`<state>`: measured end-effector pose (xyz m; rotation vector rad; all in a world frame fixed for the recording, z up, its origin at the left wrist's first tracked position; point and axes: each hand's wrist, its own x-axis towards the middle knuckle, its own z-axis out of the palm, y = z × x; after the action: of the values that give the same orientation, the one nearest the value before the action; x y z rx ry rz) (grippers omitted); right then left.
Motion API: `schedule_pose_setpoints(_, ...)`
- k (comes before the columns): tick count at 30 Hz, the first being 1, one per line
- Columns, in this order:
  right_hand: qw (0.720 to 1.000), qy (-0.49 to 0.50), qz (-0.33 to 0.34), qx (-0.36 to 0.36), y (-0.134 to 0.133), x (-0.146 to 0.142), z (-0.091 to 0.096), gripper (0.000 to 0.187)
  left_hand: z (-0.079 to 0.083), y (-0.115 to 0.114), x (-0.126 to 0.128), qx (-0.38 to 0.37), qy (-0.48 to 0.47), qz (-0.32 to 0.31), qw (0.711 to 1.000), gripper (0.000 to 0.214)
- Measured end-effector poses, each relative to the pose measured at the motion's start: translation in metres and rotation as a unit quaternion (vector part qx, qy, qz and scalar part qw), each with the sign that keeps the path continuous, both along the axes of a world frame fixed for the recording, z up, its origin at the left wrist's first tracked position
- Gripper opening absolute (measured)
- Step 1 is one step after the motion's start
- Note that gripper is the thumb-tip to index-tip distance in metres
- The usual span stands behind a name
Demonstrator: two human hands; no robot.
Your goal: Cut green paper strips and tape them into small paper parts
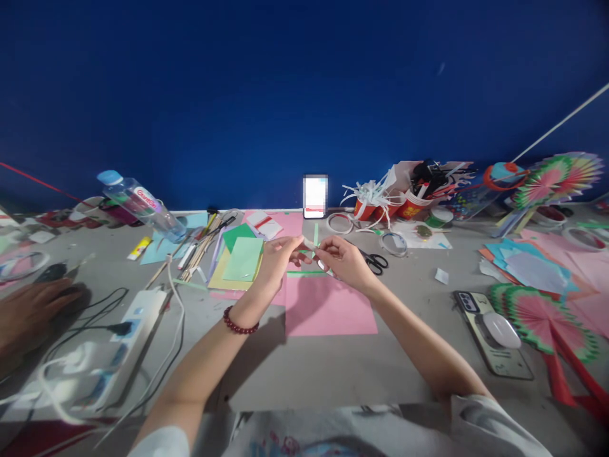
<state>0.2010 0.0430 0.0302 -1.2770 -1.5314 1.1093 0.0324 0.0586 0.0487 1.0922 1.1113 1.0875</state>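
Observation:
Both hands meet over a pink paper sheet (330,311) in the middle of the table. A small whitish strip (309,244) spans the gap between my fingertips. My left hand (281,257), with a dark red bead bracelet (240,322) on the wrist, pinches one end. My right hand (343,257) pinches the other end, and a whitish curved edge, too unclear to name, shows under its fingers. Beneath the hands, a thin green paper strip (304,273) lies across the pink sheet. Black scissors (377,262) lie just right of my right hand.
Green and yellow papers (242,258) lie left. A phone (314,197) stands against the blue wall. A power strip (128,343), a plastic bottle (143,203) and another person's hand (35,311) are further left. A second phone (492,336) and paper fans (547,317) lie right.

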Motion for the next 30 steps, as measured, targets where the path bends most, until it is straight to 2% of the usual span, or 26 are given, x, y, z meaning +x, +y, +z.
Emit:
schedule_pose_setpoints(5, 1.000, -0.021, 0.014, 0.017, 0.000, 0.001, -0.001, 0.028, -0.003, 0.002, 0.000, 0.015, -0.002, -0.016, 1.000, 0.033)
schedule_pose_setpoints(10, 1.000, -0.011, 0.012, 0.022, -0.001, 0.001, 0.002, 0.023, -0.009, 0.003, 0.001, 0.057, 0.052, -0.045, 0.996, 0.032)
schedule_pose_setpoints(16, 0.999, 0.005, 0.031, 0.007, -0.003, 0.002, 0.007, 0.030, -0.009, 0.004, 0.002, 0.039, 0.044, -0.017, 0.998, 0.028)
schedule_pose_setpoints(30, 0.999, 0.010, 0.043, -0.010, 0.000, 0.003, -0.001, 0.031, -0.006, 0.005, -0.003, 0.025, 0.048, -0.009, 0.999, 0.026)
